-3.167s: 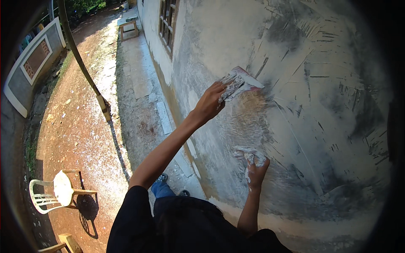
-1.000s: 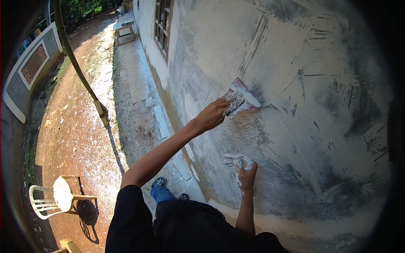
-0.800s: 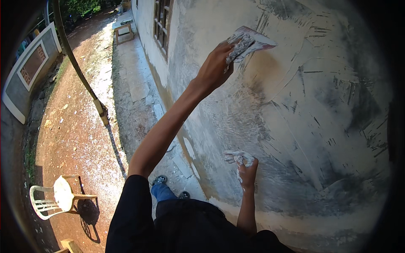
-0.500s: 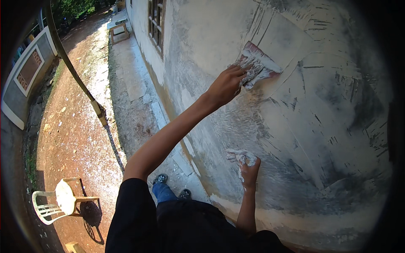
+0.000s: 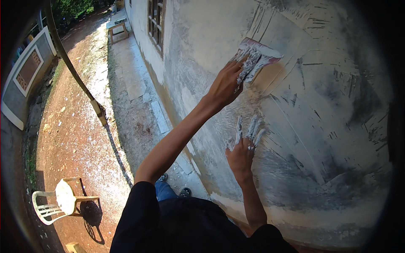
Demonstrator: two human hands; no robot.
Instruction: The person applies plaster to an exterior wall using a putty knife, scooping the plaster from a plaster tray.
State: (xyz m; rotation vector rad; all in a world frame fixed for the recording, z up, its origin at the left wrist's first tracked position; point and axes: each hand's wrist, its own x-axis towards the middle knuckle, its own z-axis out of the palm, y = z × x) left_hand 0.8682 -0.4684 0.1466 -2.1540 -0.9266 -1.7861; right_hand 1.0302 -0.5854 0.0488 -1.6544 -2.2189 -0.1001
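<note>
My left hand (image 5: pixel 228 84) reaches up along the wall and is closed around a wide, flat putty scraper (image 5: pixel 275 53). The scraper is reddish and thickly smeared with pale, wet putty. A soft shadow falls on the wall just under its blade; whether its edge touches the surface I cannot tell. Lower down, my right hand (image 5: pixel 244 149) is open, its fingers stretched upward and spread, coated in the same putty. It is in front of the wall (image 5: pixel 295 135), which is patchy grey and cream with dark scratches and trowel streaks.
A barred window (image 5: pixel 155 25) is set in the wall farther along. Beside the wall runs a concrete strip (image 5: pixel 130 71), with a small wooden table (image 5: pixel 117 30) at its far end. A slanting pole (image 5: pixel 71 63) and a pale plastic chair (image 5: pixel 65 198) stand on the dirt ground.
My right hand has moved up the wall and its bunched fingers have spread open. The scraper in my left hand has tilted and shifted slightly upward.
</note>
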